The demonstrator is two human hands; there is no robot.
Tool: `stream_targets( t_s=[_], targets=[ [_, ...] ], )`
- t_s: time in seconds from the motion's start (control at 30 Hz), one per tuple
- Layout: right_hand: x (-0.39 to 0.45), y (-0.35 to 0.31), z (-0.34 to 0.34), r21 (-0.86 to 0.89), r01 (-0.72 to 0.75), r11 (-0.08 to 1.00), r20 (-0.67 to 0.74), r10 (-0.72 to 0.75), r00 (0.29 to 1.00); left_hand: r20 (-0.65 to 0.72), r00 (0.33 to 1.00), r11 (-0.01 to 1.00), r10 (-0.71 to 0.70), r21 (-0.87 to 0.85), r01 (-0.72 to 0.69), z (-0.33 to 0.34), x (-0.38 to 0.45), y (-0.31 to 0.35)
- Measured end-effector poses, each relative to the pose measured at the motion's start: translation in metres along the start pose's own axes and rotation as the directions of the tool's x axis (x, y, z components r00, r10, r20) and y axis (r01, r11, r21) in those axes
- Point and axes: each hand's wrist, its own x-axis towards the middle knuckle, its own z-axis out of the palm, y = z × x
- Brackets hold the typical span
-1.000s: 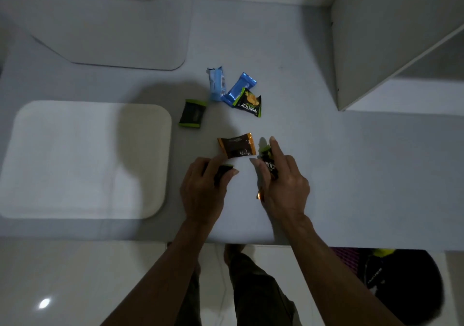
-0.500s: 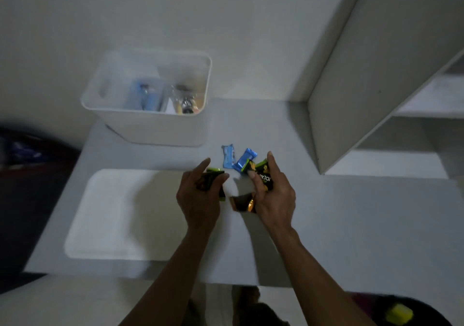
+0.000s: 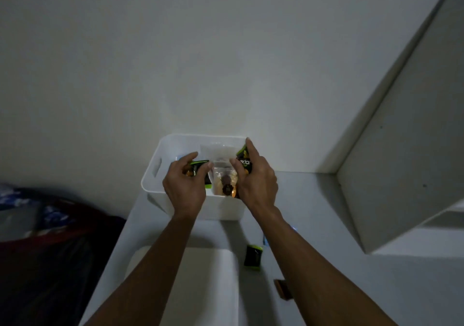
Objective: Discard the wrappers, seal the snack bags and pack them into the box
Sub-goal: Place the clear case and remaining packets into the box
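A white plastic box (image 3: 153, 175) stands at the back of the table against the wall. Both hands are over its opening. My left hand (image 3: 184, 187) grips a black-and-green snack packet (image 3: 200, 166), with an orange one tucked under the fingers. My right hand (image 3: 256, 177) grips a black-and-green packet (image 3: 244, 160) and an orange-edged one low in the palm. A clear zip bag (image 3: 222, 172) with dark round snacks lies inside the box between the hands. Another black-and-green packet (image 3: 253, 258) and a brown packet (image 3: 283, 289) lie on the table beside my right forearm.
A white mat (image 3: 208, 288) lies on the table under my forearms. A blue packet (image 3: 265, 240) peeks out behind my right arm. A white shelf unit (image 3: 401, 175) rises at the right. A dark bag with blue-patterned cloth (image 3: 37, 215) sits off the table's left edge.
Both hands lifted packets off the table and carried them forward to over the box. The camera tilted up, so the box now sits mid-frame.
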Motion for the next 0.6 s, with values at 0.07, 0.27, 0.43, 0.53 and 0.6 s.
stream_targets(
  t_s=[0.07,0.27,0.43,0.53,0.6],
  targets=[
    [0.015,-0.003,0.020,-0.053,-0.011,0.999,0.013,0.011,1.000,0.048,0.999,0.999,-0.001,0.049,-0.002,0.008,0.023,-0.013],
    [0.037,0.015,0.068,-0.216,-0.070,0.974,0.050,0.082,0.995,0.203,0.979,0.988,-0.032,0.154,0.000,0.039,0.054,-0.054],
    [0.032,0.027,0.088,-0.275,-0.112,0.955,0.059,0.133,0.989,0.296,0.951,0.970,-0.094,0.244,0.020,0.050,0.055,-0.087],
    [0.031,0.025,0.091,-0.289,-0.132,0.948,0.082,0.162,0.983,0.373,0.920,0.964,-0.119,0.267,0.016,0.050,0.054,-0.095],
    [0.029,0.021,0.092,-0.303,-0.144,0.942,0.097,0.181,0.979,0.400,0.908,0.965,-0.124,0.262,0.016,0.050,0.053,-0.095]
  ],
)
